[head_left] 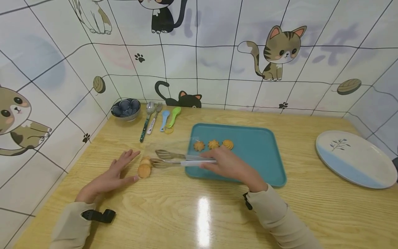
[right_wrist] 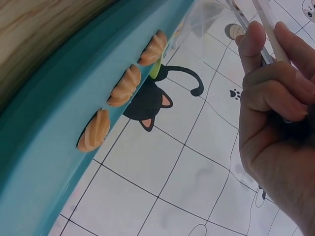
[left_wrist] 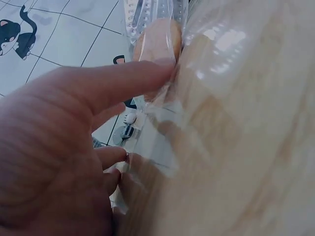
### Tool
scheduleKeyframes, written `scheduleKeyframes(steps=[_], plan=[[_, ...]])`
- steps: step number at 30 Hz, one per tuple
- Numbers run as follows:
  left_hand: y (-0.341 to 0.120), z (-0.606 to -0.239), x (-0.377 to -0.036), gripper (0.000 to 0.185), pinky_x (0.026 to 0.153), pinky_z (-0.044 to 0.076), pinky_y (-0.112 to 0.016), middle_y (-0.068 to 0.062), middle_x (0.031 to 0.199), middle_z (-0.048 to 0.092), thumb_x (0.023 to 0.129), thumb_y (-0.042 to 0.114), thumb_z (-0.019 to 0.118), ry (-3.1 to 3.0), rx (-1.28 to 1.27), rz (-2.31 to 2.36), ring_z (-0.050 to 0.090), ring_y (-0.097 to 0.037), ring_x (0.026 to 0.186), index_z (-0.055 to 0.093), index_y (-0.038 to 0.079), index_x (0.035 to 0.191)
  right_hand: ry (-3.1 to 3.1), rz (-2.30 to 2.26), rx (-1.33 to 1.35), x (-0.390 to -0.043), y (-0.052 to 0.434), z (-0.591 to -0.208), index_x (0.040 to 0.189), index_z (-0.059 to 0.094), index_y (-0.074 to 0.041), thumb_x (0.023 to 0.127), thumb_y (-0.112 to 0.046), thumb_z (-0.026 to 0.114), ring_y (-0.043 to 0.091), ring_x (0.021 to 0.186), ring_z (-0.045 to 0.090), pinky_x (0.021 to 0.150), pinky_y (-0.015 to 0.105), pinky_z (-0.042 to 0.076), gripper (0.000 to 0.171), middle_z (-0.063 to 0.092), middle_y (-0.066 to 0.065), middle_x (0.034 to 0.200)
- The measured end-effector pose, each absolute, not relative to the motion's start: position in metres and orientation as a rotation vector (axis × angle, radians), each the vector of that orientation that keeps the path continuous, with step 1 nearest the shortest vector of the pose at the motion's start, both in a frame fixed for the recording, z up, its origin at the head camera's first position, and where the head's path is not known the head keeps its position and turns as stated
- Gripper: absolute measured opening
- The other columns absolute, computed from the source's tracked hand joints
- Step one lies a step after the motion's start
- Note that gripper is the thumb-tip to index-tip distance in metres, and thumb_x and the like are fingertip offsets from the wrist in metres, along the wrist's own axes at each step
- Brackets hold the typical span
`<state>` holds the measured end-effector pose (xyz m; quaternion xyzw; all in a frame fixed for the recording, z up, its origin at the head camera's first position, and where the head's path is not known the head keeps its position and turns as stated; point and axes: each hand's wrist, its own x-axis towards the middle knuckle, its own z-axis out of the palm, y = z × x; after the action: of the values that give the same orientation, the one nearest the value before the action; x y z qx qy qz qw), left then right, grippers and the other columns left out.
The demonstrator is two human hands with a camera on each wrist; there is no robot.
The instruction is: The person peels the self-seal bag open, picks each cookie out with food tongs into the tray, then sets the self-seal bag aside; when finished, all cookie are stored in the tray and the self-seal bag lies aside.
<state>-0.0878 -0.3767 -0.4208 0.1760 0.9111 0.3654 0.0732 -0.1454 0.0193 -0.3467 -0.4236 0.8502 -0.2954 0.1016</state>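
Note:
My right hand (head_left: 228, 164) grips a pair of serving tongs (head_left: 196, 163) with pale handles and slotted metal ends. The tong ends stand slightly apart, pointing left over a clear plastic bag (head_left: 168, 143). At the bag's left side lie several round cookies (head_left: 144, 171), seen through plastic in the left wrist view. My left hand (head_left: 109, 180) is spread beside them; its thumb touches the bag close to a cookie (left_wrist: 157, 42). Three swirled cookies (head_left: 213, 144) sit in a row on the teal tray (head_left: 255, 155), beneath and behind my right hand.
At the back left stands a bowl (head_left: 126, 112) with dark blue pieces inside. Right of it lie a spoon (head_left: 147, 119), a fork (head_left: 154, 119), a blue child's spoon (head_left: 164, 120) and a green one (head_left: 174, 116). An oval plate (head_left: 351, 159) lies at the far right.

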Motion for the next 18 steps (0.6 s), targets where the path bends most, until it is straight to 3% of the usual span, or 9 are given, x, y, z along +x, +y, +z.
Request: scheduleKeyframes(steps=[3, 7, 13, 15, 18], plan=[[-0.376, -0.421, -0.089, 0.076, 0.097, -0.012, -0.066, -0.023, 0.152, 0.001, 0.088, 0.024, 0.065, 2.741, 0.584, 1.072, -0.011, -0.042, 0.136, 0.020, 0.020, 0.150, 2.499, -0.880, -1.232, -0.146, 0.021, -0.346, 0.122, 0.061, -0.003, 0.093, -0.025, 0.059, 0.004, 0.039, 0.027, 0.044, 0.022, 0.029, 0.037, 0.062, -0.003, 0.065], [-0.375, -0.421, -0.090, 0.075, 0.095, -0.011, -0.068, -0.025, 0.152, 0.000, 0.088, 0.025, 0.064, 2.743, 0.616, 1.027, -0.011, -0.045, 0.135, 0.022, 0.020, 0.150, 2.474, -0.930, -1.198, -0.148, 0.026, -0.343, 0.123, 0.061, -0.004, 0.093, -0.025, 0.059, 0.004, 0.047, 0.035, 0.049, 0.023, 0.034, 0.037, 0.068, -0.001, 0.086], [-0.372, -0.417, -0.091, 0.073, 0.093, -0.011, -0.070, -0.025, 0.151, -0.003, 0.089, 0.027, 0.063, 2.719, 0.589, 0.988, -0.013, -0.046, 0.134, 0.023, 0.021, 0.149, 2.443, -0.938, -1.219, -0.151, 0.033, -0.340, 0.122, 0.061, -0.006, 0.093, -0.025, 0.059, 0.005, 0.050, 0.037, 0.051, 0.024, 0.036, 0.035, 0.067, 0.000, 0.088], [-0.371, -0.416, -0.091, 0.073, 0.093, -0.011, -0.070, -0.026, 0.151, -0.003, 0.089, 0.028, 0.063, 2.713, 0.576, 0.979, -0.014, -0.046, 0.134, 0.024, 0.021, 0.149, 2.436, -0.926, -1.228, -0.151, 0.034, -0.340, 0.124, 0.060, -0.005, 0.093, -0.027, 0.059, 0.006, 0.054, 0.043, 0.055, 0.026, 0.039, 0.038, 0.068, 0.001, 0.092], [-0.370, -0.415, -0.091, 0.071, 0.093, -0.010, -0.071, -0.026, 0.151, -0.003, 0.088, 0.030, 0.063, 2.719, 0.570, 0.950, -0.014, -0.047, 0.134, 0.026, 0.022, 0.149, 2.425, -0.933, -1.241, -0.151, 0.036, -0.339, 0.125, 0.059, -0.002, 0.093, -0.027, 0.059, 0.010, 0.077, 0.060, 0.069, 0.029, 0.048, 0.041, 0.066, 0.005, 0.107]])
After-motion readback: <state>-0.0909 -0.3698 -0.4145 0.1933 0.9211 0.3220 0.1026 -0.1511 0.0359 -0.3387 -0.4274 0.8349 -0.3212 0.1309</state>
